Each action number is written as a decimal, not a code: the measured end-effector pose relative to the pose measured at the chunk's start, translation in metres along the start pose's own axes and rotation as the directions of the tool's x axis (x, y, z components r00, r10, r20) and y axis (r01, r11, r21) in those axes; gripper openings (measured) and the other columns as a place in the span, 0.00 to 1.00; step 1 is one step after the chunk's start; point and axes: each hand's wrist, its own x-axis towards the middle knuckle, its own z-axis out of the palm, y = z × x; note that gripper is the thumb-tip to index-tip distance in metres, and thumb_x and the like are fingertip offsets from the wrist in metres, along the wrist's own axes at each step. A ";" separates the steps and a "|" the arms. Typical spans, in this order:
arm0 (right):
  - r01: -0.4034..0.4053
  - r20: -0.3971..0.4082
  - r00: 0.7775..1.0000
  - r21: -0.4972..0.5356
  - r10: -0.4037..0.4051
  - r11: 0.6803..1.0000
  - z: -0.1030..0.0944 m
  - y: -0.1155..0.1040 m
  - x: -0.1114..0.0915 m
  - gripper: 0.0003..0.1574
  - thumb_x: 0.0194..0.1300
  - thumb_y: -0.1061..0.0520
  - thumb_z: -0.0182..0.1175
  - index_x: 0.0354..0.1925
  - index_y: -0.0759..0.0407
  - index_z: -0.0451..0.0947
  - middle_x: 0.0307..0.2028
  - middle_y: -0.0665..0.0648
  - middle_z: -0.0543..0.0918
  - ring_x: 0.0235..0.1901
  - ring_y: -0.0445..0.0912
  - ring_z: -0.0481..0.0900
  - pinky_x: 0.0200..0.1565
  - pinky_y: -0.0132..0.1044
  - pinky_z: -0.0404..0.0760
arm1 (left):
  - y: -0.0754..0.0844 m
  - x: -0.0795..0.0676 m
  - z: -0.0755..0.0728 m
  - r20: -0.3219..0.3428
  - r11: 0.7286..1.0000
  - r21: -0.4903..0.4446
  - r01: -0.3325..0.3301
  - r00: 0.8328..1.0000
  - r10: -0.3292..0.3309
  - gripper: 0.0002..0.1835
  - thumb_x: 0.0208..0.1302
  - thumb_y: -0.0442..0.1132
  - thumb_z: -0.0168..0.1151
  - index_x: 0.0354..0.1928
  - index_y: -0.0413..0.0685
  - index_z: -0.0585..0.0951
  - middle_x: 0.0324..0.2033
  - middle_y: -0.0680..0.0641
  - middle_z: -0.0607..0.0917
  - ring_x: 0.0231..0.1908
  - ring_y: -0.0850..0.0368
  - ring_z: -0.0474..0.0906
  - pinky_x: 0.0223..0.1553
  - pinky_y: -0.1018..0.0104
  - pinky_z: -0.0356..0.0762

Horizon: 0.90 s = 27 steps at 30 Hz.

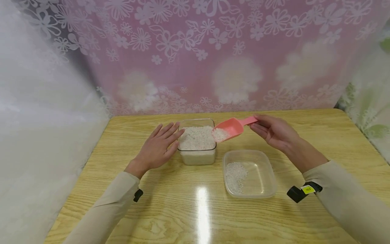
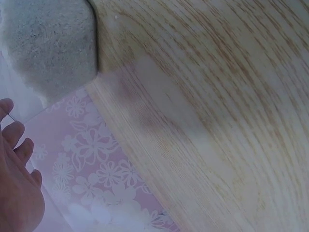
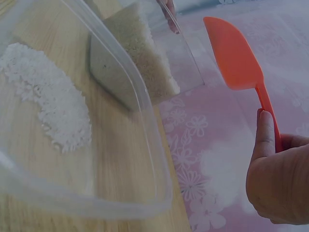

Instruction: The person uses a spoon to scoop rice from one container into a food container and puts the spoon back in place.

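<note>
A pink scoop [image 1: 234, 127] with rice [image 1: 220, 134] in its bowl is held by its handle in my right hand [image 1: 278, 132]. The scoop's tip is right at the right rim of a clear rectangular container [image 1: 199, 158], which is filled with rice nearly to the top. My left hand [image 1: 159, 148] has its fingers spread, with the fingertips at the container's left rim. A shallow clear plastic box [image 1: 264, 169] stands nearer, below the scoop. A small pile of rice [image 3: 53, 99] lies along its left side.
Both containers stand on a light wood-grain table [image 1: 170, 206]. Behind it hangs a pink flowered curtain [image 1: 189, 67], and a whitish curtain [image 1: 45, 118] hangs along the left side. Each sleeve carries a black wrist strap [image 1: 297, 194].
</note>
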 end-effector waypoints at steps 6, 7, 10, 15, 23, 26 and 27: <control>-0.007 0.036 0.999 0.027 0.006 1.000 -0.018 -0.003 -0.014 0.13 0.72 0.65 0.50 0.43 0.68 0.82 0.40 0.66 0.84 0.41 0.52 0.84 0.48 0.36 0.79 | 0.000 0.000 0.002 -0.004 1.000 0.022 -0.004 1.000 0.005 0.28 0.77 0.54 0.32 0.74 0.57 0.58 0.73 0.50 0.53 0.72 0.52 0.45 0.71 0.54 0.35; -0.007 0.046 0.999 0.030 0.006 1.000 -0.021 -0.004 -0.017 0.14 0.72 0.65 0.50 0.43 0.68 0.82 0.40 0.66 0.84 0.41 0.52 0.84 0.48 0.36 0.79 | -0.001 0.000 0.002 -0.005 1.000 0.024 -0.005 1.000 0.005 0.28 0.77 0.54 0.32 0.74 0.57 0.58 0.73 0.50 0.53 0.72 0.53 0.45 0.71 0.54 0.35; -0.012 0.074 0.997 0.040 0.009 0.999 -0.031 -0.006 -0.024 0.15 0.73 0.65 0.48 0.44 0.69 0.81 0.41 0.66 0.84 0.42 0.52 0.84 0.49 0.36 0.79 | -0.001 0.000 0.002 -0.008 1.000 0.027 -0.006 1.000 0.006 0.28 0.77 0.54 0.31 0.74 0.58 0.58 0.73 0.50 0.53 0.72 0.53 0.45 0.71 0.54 0.35; -0.034 0.082 0.996 0.052 0.030 0.998 -0.048 -0.007 -0.034 0.16 0.75 0.64 0.46 0.46 0.69 0.81 0.42 0.66 0.83 0.43 0.52 0.84 0.50 0.36 0.78 | -0.002 0.001 0.003 -0.019 1.000 0.021 -0.010 1.000 0.010 0.28 0.77 0.54 0.31 0.73 0.57 0.59 0.73 0.49 0.54 0.72 0.52 0.46 0.71 0.54 0.35; -0.070 0.122 0.991 0.055 0.063 0.996 -0.074 -0.006 -0.049 0.20 0.76 0.62 0.42 0.48 0.69 0.80 0.45 0.67 0.82 0.45 0.51 0.83 0.51 0.36 0.77 | -0.001 0.000 0.001 -0.030 1.000 -0.006 -0.014 0.999 0.013 0.28 0.77 0.54 0.30 0.73 0.57 0.59 0.72 0.48 0.55 0.72 0.51 0.47 0.71 0.53 0.35; -0.080 0.147 0.987 0.062 0.070 0.995 -0.083 -0.006 -0.053 0.22 0.77 0.62 0.39 0.49 0.69 0.80 0.46 0.68 0.82 0.45 0.51 0.83 0.52 0.35 0.76 | 0.000 0.000 0.001 -0.031 1.000 -0.012 -0.014 0.999 0.013 0.27 0.77 0.53 0.31 0.73 0.57 0.59 0.72 0.48 0.55 0.71 0.51 0.47 0.71 0.53 0.36; -0.081 0.154 0.986 0.063 0.070 0.995 -0.085 -0.005 -0.054 0.22 0.77 0.62 0.39 0.49 0.69 0.80 0.46 0.68 0.82 0.45 0.51 0.83 0.52 0.35 0.76 | 0.000 0.000 0.002 -0.032 1.000 -0.013 -0.014 0.999 0.014 0.27 0.77 0.53 0.31 0.73 0.57 0.59 0.72 0.48 0.56 0.71 0.51 0.47 0.71 0.53 0.36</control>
